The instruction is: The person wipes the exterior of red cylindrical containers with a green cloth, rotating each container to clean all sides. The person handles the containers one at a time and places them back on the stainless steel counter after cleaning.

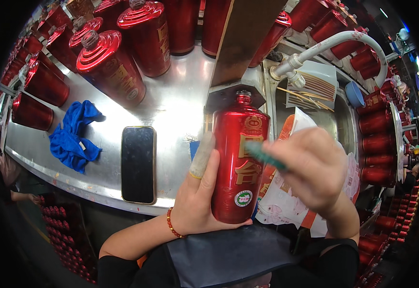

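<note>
Left hand (200,201) fingers wrap a glossy red bottle (238,161); blurred right hand (315,168) fingers pinch a thin green tool (263,156).

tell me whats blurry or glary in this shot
Head view: the right hand and its teal tool are motion-blurred; the bottle in the left hand is sharp; glare whitens the steel table; fisheye bends the edges.

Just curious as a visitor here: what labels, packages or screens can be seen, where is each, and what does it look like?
Round sticker: low on the red bottle the left hand holds; white and green.
Phone: flat on the metal table, left of the bottle; dark screen.
Printed bag: under the right hand; white with orange.
</note>
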A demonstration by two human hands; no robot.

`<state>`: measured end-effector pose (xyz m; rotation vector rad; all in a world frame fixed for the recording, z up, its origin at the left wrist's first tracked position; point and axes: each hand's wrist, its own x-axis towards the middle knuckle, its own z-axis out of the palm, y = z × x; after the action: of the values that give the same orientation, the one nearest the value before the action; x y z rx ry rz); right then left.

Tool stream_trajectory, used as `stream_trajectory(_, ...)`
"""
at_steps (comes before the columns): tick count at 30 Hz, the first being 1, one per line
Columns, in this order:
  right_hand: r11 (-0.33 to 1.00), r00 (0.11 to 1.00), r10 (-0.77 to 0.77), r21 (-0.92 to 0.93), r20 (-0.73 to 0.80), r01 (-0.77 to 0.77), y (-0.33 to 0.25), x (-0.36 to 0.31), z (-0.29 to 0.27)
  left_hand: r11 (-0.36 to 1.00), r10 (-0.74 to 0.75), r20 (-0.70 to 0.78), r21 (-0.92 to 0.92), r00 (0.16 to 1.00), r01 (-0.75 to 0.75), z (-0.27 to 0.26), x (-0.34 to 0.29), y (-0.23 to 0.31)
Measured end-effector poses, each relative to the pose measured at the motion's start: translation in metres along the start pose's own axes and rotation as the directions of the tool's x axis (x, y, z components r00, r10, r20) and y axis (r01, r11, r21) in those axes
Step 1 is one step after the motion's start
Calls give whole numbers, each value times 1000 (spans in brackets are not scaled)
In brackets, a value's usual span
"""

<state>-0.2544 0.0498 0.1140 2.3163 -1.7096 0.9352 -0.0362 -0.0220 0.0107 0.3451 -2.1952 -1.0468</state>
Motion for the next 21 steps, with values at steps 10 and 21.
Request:
stream_trajectory(10, 975, 978, 204, 79, 48, -207, 10, 19, -8, 1000, 21, -5, 6, 1000, -21, -1, 0, -1)
stream_trajectory(21, 730, 825, 561, 430, 68, -532, 13, -12, 0, 987, -124, 126, -87, 984, 136, -2, -8, -5)
